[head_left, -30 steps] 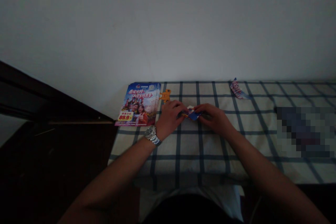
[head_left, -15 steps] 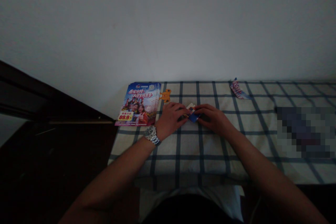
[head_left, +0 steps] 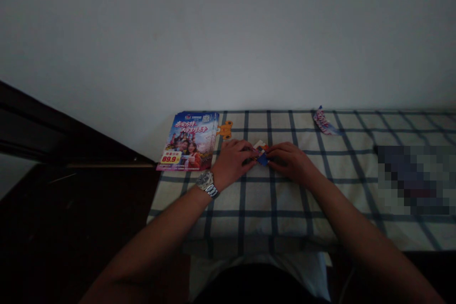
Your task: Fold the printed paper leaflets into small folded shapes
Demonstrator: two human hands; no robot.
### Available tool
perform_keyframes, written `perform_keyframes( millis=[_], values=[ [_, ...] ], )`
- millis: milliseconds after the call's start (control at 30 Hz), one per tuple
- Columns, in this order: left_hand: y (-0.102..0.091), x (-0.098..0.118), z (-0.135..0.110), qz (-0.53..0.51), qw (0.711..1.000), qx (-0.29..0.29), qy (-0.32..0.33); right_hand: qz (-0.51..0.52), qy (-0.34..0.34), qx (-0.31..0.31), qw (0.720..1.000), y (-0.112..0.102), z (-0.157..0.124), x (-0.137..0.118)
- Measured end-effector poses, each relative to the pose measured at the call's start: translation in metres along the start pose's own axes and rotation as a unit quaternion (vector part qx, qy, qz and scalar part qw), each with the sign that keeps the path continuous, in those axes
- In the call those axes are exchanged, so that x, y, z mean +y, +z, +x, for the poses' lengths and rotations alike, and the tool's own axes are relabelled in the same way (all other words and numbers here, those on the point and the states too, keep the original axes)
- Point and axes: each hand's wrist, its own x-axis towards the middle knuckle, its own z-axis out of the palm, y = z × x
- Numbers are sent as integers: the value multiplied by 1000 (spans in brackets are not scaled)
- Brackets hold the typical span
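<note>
A small piece of folded printed paper (head_left: 262, 156), blue with white and orange patches, lies between my two hands just above or on the checked cloth. My left hand (head_left: 235, 159), with a metal watch (head_left: 206, 183) at the wrist, pinches its left side. From the other side my right hand (head_left: 287, 160) grips the right edge with thumb and fingers. Fingertips cover parts of the paper, so its full shape is hidden. Left of my left hand sits a stack of glossy flyers (head_left: 188, 140).
Blue checked cloth (head_left: 256, 194) covers the table. An orange bear-shaped figure (head_left: 225, 129) lies beside the flyers. Toward the wall (head_left: 228, 33) rests a torn or curled printed paper strip (head_left: 322, 122). A blurred-out dark object (head_left: 409, 175) is at the right.
My right fingers have shifted slightly along the paper's right edge, uncovering more of its orange and blue print. The left hand stays nearly in place.
</note>
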Motion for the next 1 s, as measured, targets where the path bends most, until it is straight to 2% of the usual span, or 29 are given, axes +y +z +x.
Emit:
perform_keyframes(
  millis=[167, 500, 667, 1000],
  values=[
    [0, 1, 0, 3, 1000, -10, -3, 5, 10, 6, 1000, -1, 0, -3],
    [1, 0, 1, -2, 1000, 6, -15, 1, 39, 4, 999, -3, 1, -8],
    [2, 0, 1, 3, 1000, 4, -14, -26, 33, -10, 999, -2, 1, -8],
    [0, 0, 1, 4, 1000, -11, -4, -10, 41, -12, 999, -4, 0, -13]
  ],
)
